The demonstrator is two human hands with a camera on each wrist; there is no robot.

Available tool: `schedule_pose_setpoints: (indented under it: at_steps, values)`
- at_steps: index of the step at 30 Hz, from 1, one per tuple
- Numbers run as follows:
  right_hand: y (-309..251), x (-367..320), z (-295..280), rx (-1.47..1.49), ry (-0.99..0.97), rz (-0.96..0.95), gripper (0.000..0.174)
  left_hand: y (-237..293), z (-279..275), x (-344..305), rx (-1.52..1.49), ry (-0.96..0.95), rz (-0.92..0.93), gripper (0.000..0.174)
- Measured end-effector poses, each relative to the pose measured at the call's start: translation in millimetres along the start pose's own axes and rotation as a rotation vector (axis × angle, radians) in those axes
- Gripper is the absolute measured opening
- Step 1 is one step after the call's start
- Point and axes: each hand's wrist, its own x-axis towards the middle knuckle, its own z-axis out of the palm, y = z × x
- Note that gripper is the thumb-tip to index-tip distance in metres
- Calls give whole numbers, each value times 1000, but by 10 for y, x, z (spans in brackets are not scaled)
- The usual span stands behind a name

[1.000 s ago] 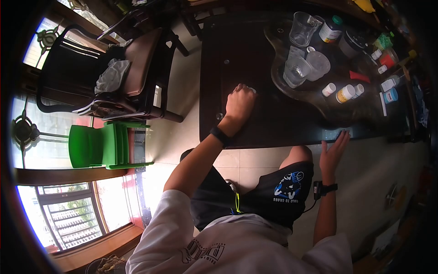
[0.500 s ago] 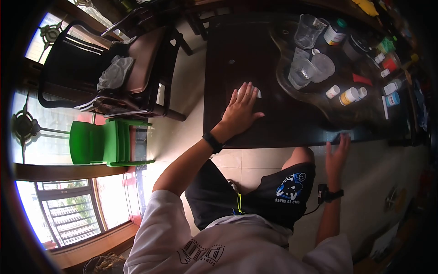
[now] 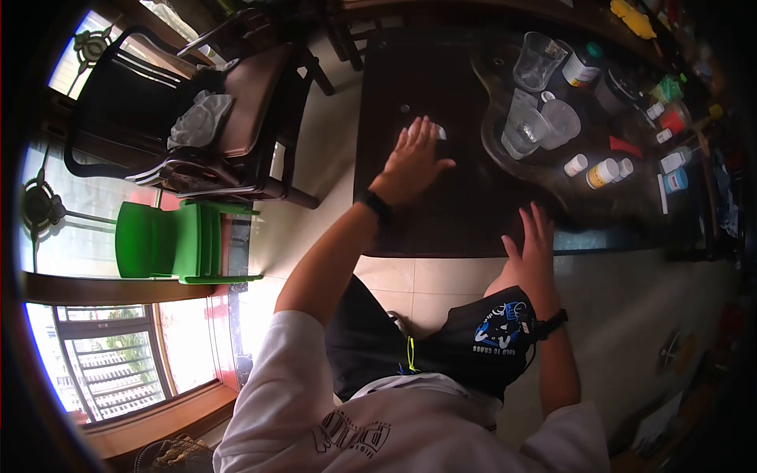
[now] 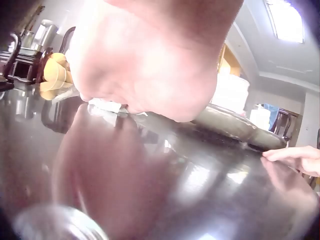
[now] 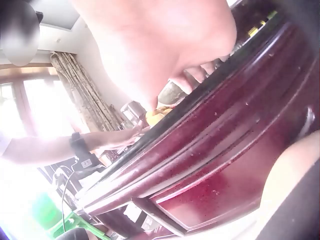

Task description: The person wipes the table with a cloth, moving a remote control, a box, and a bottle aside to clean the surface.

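My left hand (image 3: 408, 162) lies on the dark table (image 3: 441, 209) with its fingers straight and the thumb out to the side. Beneath its fingertips a white folded tissue (image 3: 438, 132) pokes out on the right side. The left wrist view shows the same tissue (image 4: 106, 105) between the hand and the glossy tabletop, mostly hidden by the hand. At the near table edge my right hand (image 3: 533, 256) is held with fingers extended, fingertips over the edge and nothing in it.
On a raised wooden tray (image 3: 505, 162) stand a glass pitcher (image 3: 539, 63), a clear cup (image 3: 523, 132), a green-capped bottle (image 3: 582, 66) and several small pill bottles. A green plastic chair (image 3: 158, 240) and a wooden armchair (image 3: 256, 87) with a grey cloth (image 3: 201, 118) stand to the left.
My left hand went from bunched fingers to lying flat, then slid farther across the table with the tissue. My right hand moved left along the near edge.
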Motion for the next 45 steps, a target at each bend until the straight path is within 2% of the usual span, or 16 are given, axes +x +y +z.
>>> schedule_pose_setpoints:
  at_steps: [3,6,11,13,14,16,17,20,27,31,32,37,39,41,42,45]
  values:
    - [21,-29,2,-27,-28,-7,68,-256,12,213,-2,-11,-27,87]
    - [56,-63,1,-41,-55,-38,76,-503,33,473,11,-106,-76,86]
    - [75,-188,-41,-151,-37,55,86,-571,10,758,-89,-182,-57,85]
    - [140,-276,-57,-185,-26,112,89,-574,63,757,-94,-105,51,91]
    - [209,-311,-66,-205,-13,125,91,-560,96,739,-96,-111,47,91]
    - [293,-348,-80,-220,-4,120,92,-439,30,705,-70,-167,196,87]
    - [286,-346,-73,-216,-8,121,92,-361,-4,652,-69,-172,194,87]
    - [261,-351,-75,-239,-2,122,90,-76,-32,409,-78,-143,359,92]
    - [270,-351,-62,-238,-3,129,89,245,-281,-71,-134,-195,527,97]
    - [260,-336,-101,-219,-6,121,88,148,-292,-24,38,-186,551,92]
    - [263,-337,-105,-221,-2,118,88,100,-284,17,40,-182,550,92]
    - [279,-343,-121,-212,-11,114,87,-398,-28,406,89,-102,323,87]
    - [282,-336,-115,-209,-7,115,86,-533,-22,565,135,-145,257,85]
    - [277,-341,-109,-208,-4,120,86,-625,-10,745,48,-174,93,84]
    - [276,-335,-106,-206,-10,125,87,-650,10,830,-18,-140,62,92]
    - [290,-337,-102,-207,-9,127,88,-603,92,1014,-68,-132,-4,97]
